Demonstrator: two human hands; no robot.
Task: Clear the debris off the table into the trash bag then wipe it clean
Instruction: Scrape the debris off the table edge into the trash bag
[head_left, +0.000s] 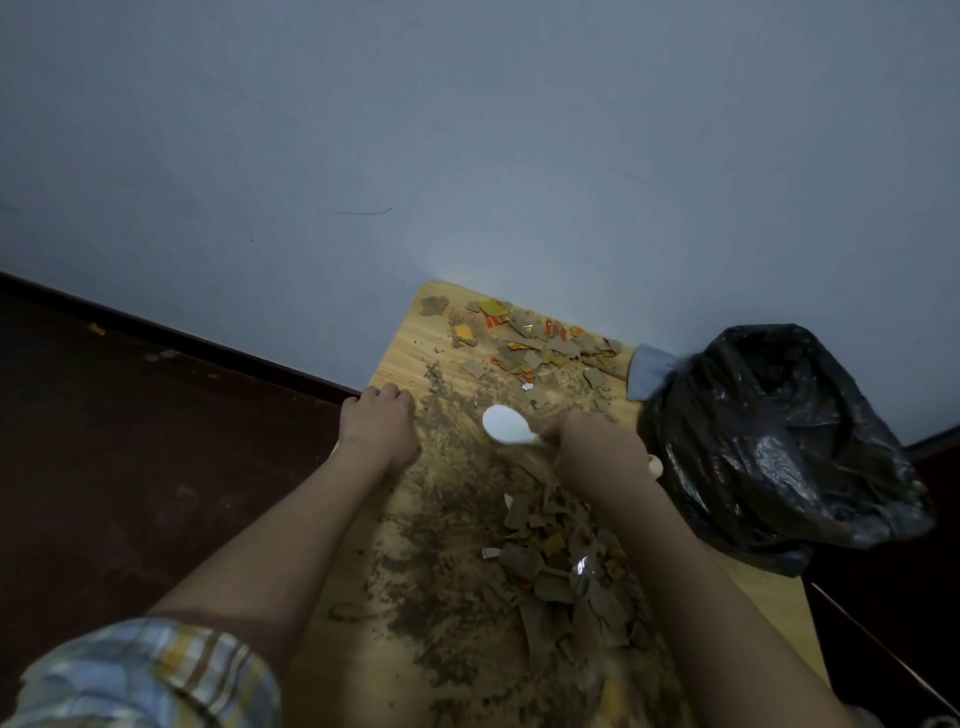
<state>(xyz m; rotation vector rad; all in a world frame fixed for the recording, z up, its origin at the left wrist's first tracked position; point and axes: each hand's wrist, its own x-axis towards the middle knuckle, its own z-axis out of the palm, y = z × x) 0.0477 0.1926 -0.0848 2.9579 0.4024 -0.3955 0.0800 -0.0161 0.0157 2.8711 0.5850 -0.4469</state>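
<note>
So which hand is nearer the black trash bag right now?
Right. The right hand is on the table's bag side, holding a white piece, just beside the trash bag. The left hand rests at the table's opposite edge, across the debris.

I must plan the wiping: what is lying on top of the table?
On the table: brown dirt, torn cardboard pieces, both hands. Anything under the forearms is hidden.

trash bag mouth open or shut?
Open: the black trash bag gapes at the table's right edge, its dark interior visible. Contents cannot be told.
</note>
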